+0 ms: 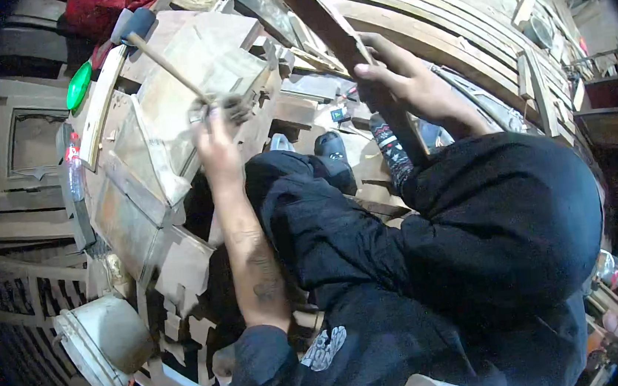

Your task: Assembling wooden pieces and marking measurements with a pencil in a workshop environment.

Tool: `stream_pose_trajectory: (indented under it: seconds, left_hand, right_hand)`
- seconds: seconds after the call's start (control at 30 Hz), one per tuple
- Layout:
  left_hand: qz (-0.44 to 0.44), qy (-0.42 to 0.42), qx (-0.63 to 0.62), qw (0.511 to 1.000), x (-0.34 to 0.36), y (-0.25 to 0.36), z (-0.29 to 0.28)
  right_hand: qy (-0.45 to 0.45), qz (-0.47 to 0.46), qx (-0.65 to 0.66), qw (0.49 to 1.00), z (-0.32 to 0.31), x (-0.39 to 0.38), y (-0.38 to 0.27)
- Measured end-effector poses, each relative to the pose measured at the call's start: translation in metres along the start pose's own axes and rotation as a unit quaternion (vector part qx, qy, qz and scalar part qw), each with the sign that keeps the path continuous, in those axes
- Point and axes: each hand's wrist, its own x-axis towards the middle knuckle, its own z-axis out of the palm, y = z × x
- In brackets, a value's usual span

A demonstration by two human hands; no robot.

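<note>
My left hand (216, 139) grips the wooden handle of a mallet (166, 61), whose dark head (130, 24) points up and away at the top left. My right hand (404, 80) is closed around a long dark wooden slat (329, 20) that leans from upper centre down toward my lap. Below the mallet lies a carved wooden panel assembly (168, 124) with angled faces and notched edges. My knees in dark trousers (341, 219) fill the middle, and a dark shoe (335, 157) shows between my hands.
A green disc (78, 86) and a plastic bottle (74, 171) sit at the panel's left edge. A white bucket (104, 343) lies at lower left. Curved wooden boards (456, 22) are stacked at upper right, with carved frames (28, 138) to the left.
</note>
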Motion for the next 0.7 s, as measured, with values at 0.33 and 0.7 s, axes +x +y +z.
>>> stream_pose_trajectory:
  seconds: [0.33, 0.7]
  left_hand:
    - [-0.113, -0.068, -0.241, 0.961, -0.05, -0.02, 0.157]
    - [-0.005, -0.016, -0.041, 0.999, -0.061, 0.004, 0.136]
  right_hand:
    - [0.013, -0.165, -0.091, 0.982, -0.029, 0.018, 0.014]
    - [-0.006, -0.111, -0.101, 0.989, -0.113, 0.003, -0.024]
